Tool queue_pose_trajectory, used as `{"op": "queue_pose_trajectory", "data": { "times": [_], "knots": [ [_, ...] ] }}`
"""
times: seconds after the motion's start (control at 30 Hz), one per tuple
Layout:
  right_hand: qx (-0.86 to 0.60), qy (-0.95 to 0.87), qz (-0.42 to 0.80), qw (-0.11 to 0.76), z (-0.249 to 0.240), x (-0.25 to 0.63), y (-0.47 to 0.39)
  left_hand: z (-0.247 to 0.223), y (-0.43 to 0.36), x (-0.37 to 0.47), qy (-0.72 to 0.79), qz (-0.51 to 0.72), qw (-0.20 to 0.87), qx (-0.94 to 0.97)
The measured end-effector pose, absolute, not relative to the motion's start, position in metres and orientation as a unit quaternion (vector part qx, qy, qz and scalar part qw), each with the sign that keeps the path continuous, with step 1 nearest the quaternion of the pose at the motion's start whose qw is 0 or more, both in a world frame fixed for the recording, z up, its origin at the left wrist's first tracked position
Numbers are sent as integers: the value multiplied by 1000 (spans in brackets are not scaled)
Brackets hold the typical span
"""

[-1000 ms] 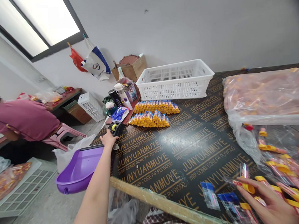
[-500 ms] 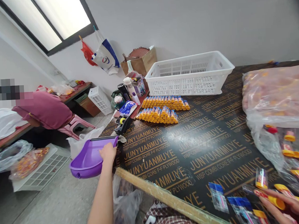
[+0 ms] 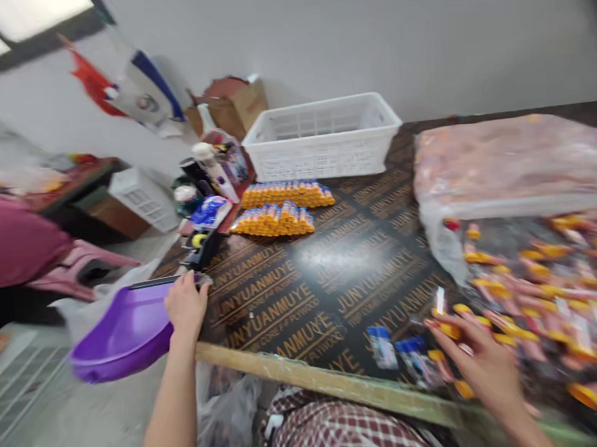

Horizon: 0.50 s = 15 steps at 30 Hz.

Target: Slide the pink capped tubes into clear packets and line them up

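Note:
My left hand (image 3: 187,306) lies over the right side of a purple dustpan (image 3: 136,325) at the table's left edge. Its fingers are bent together near a crumpled grey scrap (image 3: 204,280); what they hold, if anything, is hidden. Over the table's right front, my right hand (image 3: 478,357) has its fingers closed around a small clear tube (image 3: 440,303) with a yellow cap, partly covered by the fingers. Small blue-topped packets (image 3: 382,347) lie to its left. A heap of yellow-capped tubes (image 3: 537,298) spreads to its right.
A black tape dispenser (image 3: 200,249) stands beyond my left hand. Stacked yellow-and-blue tubes (image 3: 275,219) sit before a white basket (image 3: 319,152). A large plastic bag (image 3: 515,162) covers the back right. At far left, a person in pink (image 3: 19,238) sits on a stool (image 3: 83,268).
The view has swung right, showing more of the tube heap and my right hand. My left hand has shifted forward along the dustpan's right side. Several things look blurred.

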State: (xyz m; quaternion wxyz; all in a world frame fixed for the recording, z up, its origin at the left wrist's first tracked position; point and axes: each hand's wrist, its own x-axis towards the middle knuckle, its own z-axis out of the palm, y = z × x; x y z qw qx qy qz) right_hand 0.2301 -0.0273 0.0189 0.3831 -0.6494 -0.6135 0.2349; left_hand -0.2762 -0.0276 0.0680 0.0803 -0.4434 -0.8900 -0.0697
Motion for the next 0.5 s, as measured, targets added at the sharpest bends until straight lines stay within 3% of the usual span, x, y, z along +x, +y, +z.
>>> {"op": "queue_pose_trajectory", "data": {
  "times": [0.1,0.27,0.5],
  "knots": [
    [-653,-601,245,391,22,226,-29,46,-4,-194,-775,-251,-45,-578],
    [-638,-601,277,394,19,226,-32,7,-8,-29,-591,-243,-328,-696],
    [-658,-594,270,375,22,241,-38,8,-13,34,-630,-99,-308,-706]
  ]
}}
